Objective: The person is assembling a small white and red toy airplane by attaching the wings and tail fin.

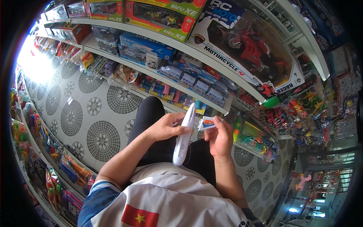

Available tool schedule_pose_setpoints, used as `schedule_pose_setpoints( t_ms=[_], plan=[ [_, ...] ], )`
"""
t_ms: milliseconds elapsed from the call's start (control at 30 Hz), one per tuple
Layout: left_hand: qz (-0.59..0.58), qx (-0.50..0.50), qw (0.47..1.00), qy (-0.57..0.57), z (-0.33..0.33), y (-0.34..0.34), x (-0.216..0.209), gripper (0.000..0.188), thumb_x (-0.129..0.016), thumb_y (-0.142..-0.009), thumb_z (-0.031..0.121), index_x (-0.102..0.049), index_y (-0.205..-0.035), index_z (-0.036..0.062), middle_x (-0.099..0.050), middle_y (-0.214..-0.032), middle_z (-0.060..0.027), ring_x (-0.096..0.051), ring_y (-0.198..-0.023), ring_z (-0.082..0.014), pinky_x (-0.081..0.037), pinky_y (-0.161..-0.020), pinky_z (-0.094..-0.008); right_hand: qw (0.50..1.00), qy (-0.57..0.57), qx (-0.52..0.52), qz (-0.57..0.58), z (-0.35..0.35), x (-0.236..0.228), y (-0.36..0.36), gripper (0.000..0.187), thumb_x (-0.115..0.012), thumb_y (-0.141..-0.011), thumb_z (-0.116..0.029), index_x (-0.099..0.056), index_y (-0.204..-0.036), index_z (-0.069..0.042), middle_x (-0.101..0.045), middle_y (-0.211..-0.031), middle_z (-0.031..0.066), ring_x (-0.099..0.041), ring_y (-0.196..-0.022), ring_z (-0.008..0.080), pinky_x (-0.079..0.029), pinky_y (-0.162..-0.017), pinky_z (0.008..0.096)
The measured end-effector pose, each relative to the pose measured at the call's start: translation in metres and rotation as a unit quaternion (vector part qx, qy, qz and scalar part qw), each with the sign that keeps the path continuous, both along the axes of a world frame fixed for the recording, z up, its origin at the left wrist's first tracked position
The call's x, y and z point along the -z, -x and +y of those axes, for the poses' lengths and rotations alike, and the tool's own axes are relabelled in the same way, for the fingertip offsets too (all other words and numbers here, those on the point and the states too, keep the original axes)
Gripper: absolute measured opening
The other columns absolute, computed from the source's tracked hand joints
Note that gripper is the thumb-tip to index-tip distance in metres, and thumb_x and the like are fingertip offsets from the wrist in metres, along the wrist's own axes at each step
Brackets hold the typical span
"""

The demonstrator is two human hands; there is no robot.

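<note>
A long, slim white plastic object (184,138) with rounded ends stands tilted over my lap; I cannot make out what kind of thing it is. My left hand (164,128) is closed round its far half, thumb across its side. Just right of it, my right hand (221,137) pinches a small white piece with an orange and blue picture (207,123) between thumb and fingers. A narrow gap separates the small piece from the white object. My dark-trousered knee (150,109) is beyond my left hand.
Ahead, shelves (151,32) carry boxed toys, including a large motorcycle box (247,49) and a blue airplane box (145,47). Bagged toys (70,166) line the left side, and more hang at the right. The floor is patterned tile (102,140).
</note>
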State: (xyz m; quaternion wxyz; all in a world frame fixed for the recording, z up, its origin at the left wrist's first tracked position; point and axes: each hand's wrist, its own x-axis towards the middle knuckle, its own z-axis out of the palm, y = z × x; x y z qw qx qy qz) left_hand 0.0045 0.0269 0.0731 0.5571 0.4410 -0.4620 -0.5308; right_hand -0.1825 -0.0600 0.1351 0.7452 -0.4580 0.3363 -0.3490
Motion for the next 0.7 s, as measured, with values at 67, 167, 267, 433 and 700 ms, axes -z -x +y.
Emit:
schedule_pose_setpoints(
  t_ms=[67, 167, 267, 433, 700],
  plan=[
    [0.023, 0.008, 1.000, 0.005, 0.001, 0.001, -0.005, 0.046, -0.072, -0.082, 0.042, -0.065, -0.098, -0.0003, -0.064, -0.082, -0.0062, -0.058, -0.079, -0.0127, -0.047, -0.072, -0.0289, 1.000, 0.013, 0.000, 0.014, -0.001, -0.003, -0.002, 0.021, -0.055, -0.096, -0.019, -0.062, -0.092, 0.001, -0.064, -0.073, 0.0100, -0.055, -0.049, 0.0167, -0.049, -0.051, 0.0307],
    [-0.032, 0.053, 0.998, -0.001, 0.004, -0.001, -0.004, 0.044, -0.072, -0.082, 0.039, -0.066, -0.101, -0.0007, -0.066, -0.083, -0.0065, -0.059, -0.079, -0.0122, -0.048, -0.072, -0.0285, 0.997, 0.054, -0.023, 0.050, -0.001, -0.017, -0.009, 0.020, -0.055, -0.095, -0.016, -0.063, -0.096, 0.002, -0.065, -0.074, 0.0086, -0.055, -0.050, 0.0137, -0.048, -0.049, 0.0263],
    [-0.056, 0.033, 0.998, -0.019, 0.006, 0.002, 0.002, 0.046, -0.072, -0.081, 0.041, -0.068, -0.098, -0.0011, -0.066, -0.077, -0.0066, -0.060, -0.072, -0.0116, -0.048, -0.067, -0.0284, 0.990, 0.101, -0.054, 0.080, -0.002, -0.028, -0.013, 0.019, -0.055, -0.096, -0.014, -0.064, -0.097, 0.003, -0.065, -0.074, 0.0057, -0.054, -0.051, 0.0091, -0.046, -0.049, 0.0212],
    [-0.087, 0.000, 0.995, -0.057, 0.003, 0.003, -0.003, 0.052, -0.068, -0.077, 0.047, -0.068, -0.095, -0.0015, -0.067, -0.075, -0.0100, -0.063, -0.070, -0.0150, -0.049, -0.066, -0.0304, 0.969, 0.186, -0.099, 0.131, -0.016, -0.026, -0.009, 0.013, -0.061, -0.094, -0.011, -0.066, -0.099, 0.000, -0.064, -0.071, 0.0026, -0.055, -0.051, 0.0051, -0.045, -0.047, 0.0187],
    [-0.113, -0.024, 0.990, -0.083, 0.005, 0.002, -0.011, 0.049, -0.070, -0.077, 0.046, -0.067, -0.090, -0.0016, -0.065, -0.074, -0.0077, -0.061, -0.068, -0.0140, -0.048, -0.064, -0.0306, 0.923, 0.310, -0.092, 0.209, -0.014, -0.035, -0.018, 0.017, -0.068, -0.091, -0.015, -0.068, -0.093, 0.002, -0.068, -0.067, 0.0059, -0.066, -0.055, 0.0099, -0.049, -0.049, 0.0211]
  ],
)
